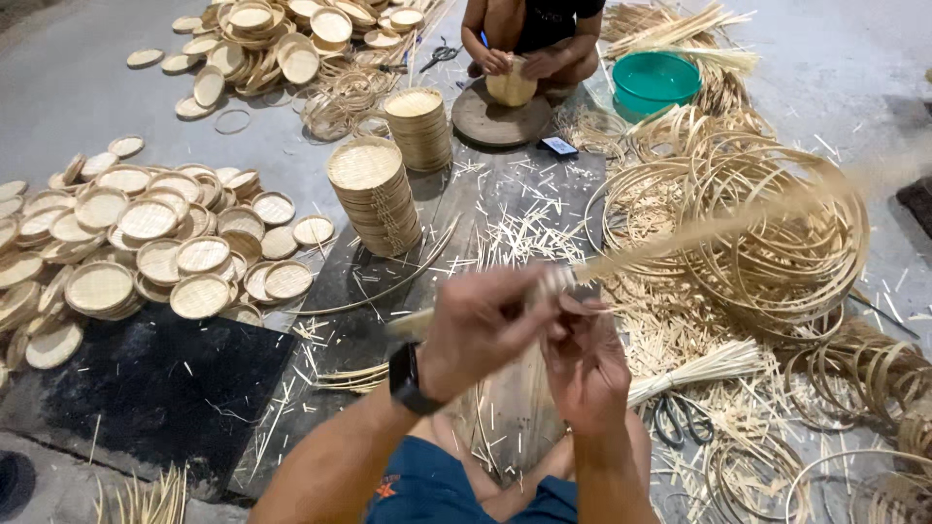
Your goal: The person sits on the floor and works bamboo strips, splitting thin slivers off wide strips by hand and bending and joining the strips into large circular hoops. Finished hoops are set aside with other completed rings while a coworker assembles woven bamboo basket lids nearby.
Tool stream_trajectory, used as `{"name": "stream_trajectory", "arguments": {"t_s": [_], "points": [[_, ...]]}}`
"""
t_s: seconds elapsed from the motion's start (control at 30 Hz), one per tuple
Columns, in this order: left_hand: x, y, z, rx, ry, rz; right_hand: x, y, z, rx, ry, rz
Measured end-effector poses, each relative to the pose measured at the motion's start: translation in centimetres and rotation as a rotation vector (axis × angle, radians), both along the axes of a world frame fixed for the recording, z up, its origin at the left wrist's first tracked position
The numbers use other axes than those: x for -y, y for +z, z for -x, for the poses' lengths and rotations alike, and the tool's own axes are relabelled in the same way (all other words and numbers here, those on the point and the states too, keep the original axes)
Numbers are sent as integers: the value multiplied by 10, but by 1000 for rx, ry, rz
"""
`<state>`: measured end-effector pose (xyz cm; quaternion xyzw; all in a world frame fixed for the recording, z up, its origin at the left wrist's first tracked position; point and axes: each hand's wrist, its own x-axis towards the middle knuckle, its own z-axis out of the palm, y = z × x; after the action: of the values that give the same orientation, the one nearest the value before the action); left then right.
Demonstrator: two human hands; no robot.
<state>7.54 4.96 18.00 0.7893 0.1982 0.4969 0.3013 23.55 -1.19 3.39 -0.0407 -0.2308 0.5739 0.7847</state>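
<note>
Your fingers (561, 312) are clenched on a long bamboo strip (699, 231): the left hand (481, 330) wraps over its near end, and the right hand (587, 364) pinches it just below, so the strip is held taut where both hands meet. It runs from your hands up and to the right, blurred, out over the coils.

Around you the floor (87, 78) carries the stock in sorted groups. To the right lies a big heap of coiled bamboo hoops (777, 243). To the left, a wide spread of small round woven trays (146, 252), loosely piled. Ahead stand two neat stacks of the same trays (377, 199), squared up, it seems, to keep them handy. Beyond them another person (529, 39) sits working a woven piece on a round board (500, 121), a green basin (655, 82) beside them.

Near your right knee lie a bundle of thin splints (694, 369) and a pair of scissors (680, 417), both within easy reach. Short offcuts litter the dark mat (175, 388).
</note>
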Motion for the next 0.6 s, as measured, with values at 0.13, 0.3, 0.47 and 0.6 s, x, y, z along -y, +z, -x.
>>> {"name": "stream_trajectory", "arguments": {"t_s": [0.13,0.3,0.47,0.6], "points": [[-30,18,12,512,138,65,8,34,12,659,-285,108],[-45,-28,28,453,570,155,16,35,34,1029,-440,284],[-33,-112,25,360,642,715,1,29,46,1541,-826,135],[-11,-163,7,368,595,994,-17,15,52,1816,-909,238]]}}
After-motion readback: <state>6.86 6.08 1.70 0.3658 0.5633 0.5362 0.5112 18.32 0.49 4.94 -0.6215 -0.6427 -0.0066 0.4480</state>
